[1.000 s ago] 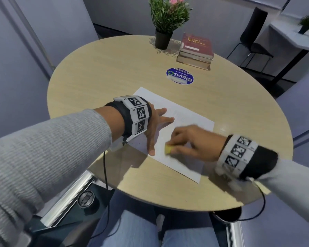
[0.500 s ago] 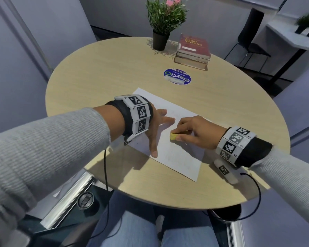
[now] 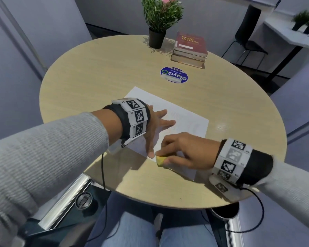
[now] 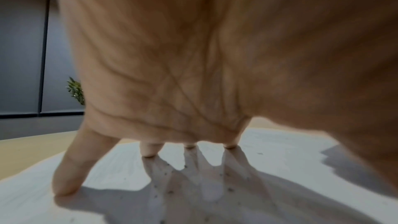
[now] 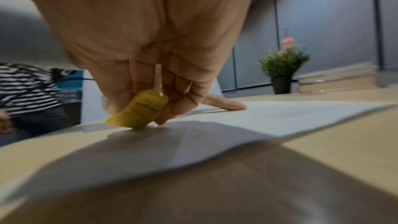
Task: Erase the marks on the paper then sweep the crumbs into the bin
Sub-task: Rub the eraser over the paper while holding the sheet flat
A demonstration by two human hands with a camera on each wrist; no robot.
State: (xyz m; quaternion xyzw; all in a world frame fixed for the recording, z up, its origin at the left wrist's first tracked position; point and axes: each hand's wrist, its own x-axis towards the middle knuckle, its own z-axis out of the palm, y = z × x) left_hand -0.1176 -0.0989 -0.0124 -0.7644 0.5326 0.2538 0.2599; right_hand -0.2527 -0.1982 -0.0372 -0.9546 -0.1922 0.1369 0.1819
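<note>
A white sheet of paper (image 3: pixel 184 118) lies on the round wooden table (image 3: pixel 100 72). My left hand (image 3: pixel 155 129) lies flat with spread fingers on the sheet's left part and presses it down. In the left wrist view the fingertips (image 4: pixel 66 186) touch the paper (image 4: pixel 280 151), and small dark crumbs (image 4: pixel 170 192) are scattered on it. My right hand (image 3: pixel 184 152) pinches a yellow eraser (image 3: pixel 161 161) against the paper's near left edge, close to my left thumb. The right wrist view shows the eraser (image 5: pixel 140 110) tilted, its lower corner on the sheet (image 5: pixel 280 118). No bin is in view.
A potted plant (image 3: pixel 159 20) and a stack of books (image 3: pixel 191 49) stand at the table's far side. A round blue sticker (image 3: pixel 174 75) lies beyond the paper. A black chair (image 3: pixel 246 32) is at the back right. My knees are under the table's near edge.
My right hand with the eraser has slid toward me from the middle of the sheet to its near left edge. The left hand has stayed pressed on the paper.
</note>
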